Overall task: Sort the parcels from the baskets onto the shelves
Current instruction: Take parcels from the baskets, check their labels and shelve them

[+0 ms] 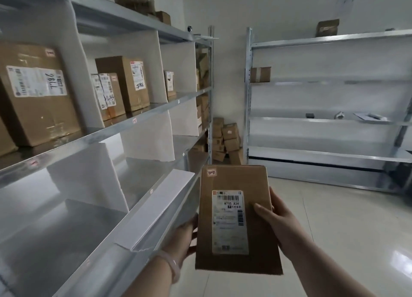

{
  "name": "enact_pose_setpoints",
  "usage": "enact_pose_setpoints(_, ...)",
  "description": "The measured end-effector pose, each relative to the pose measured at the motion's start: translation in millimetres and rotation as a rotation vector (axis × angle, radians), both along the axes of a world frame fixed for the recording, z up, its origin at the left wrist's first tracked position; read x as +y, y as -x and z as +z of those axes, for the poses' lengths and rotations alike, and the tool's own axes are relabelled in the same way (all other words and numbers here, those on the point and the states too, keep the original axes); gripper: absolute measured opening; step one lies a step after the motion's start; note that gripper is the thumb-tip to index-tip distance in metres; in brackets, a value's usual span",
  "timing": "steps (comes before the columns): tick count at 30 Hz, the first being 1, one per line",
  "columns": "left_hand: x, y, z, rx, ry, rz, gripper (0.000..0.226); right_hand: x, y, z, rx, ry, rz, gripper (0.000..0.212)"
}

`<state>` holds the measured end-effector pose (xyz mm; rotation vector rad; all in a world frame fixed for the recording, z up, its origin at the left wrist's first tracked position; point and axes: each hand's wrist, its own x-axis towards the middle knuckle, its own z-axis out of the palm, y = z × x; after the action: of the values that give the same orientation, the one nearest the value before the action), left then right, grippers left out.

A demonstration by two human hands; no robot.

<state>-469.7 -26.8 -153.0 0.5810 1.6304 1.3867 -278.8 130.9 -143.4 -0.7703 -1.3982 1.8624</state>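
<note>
L hand [186,236] & R hand [277,224] grip parcel [237,221] upright.

The near parcel [236,218] carries a white shipping label [230,222] printed "N705 A34" under a barcode; its smaller print is too blurred to read, as is the handwriting on the small sticker [211,171] at its far left corner. On the left shelves, a tall box [124,82] has "7786" handwritten on its label, and the large box [38,91] at far left shows the same digits upside down.
</note>
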Motion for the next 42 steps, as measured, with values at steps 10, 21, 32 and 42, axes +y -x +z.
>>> enact_pose_setpoints(10, 94, 21, -4, 0.141, -0.128, 0.090, 0.047, 102, 52, -13, -0.070, -0.045, 0.114, 0.068)
enact_pose_setpoints(21, 184, 144, -17, 0.093, -0.213, 0.186, 0.045, 205, 185, -13, -0.155, -0.090, 0.187, 0.066)
enact_pose_setpoints(32, 261, 250, -8, 0.161, -0.173, 0.267, 0.039, 295, 305, -12, -0.164, -0.119, 0.254, 0.066)
enact_pose_setpoints(42, 282, 312, -9, 0.216, -0.212, 0.633, 0.045, 353, 443, -14, -0.107, -0.264, 0.625, 0.059)
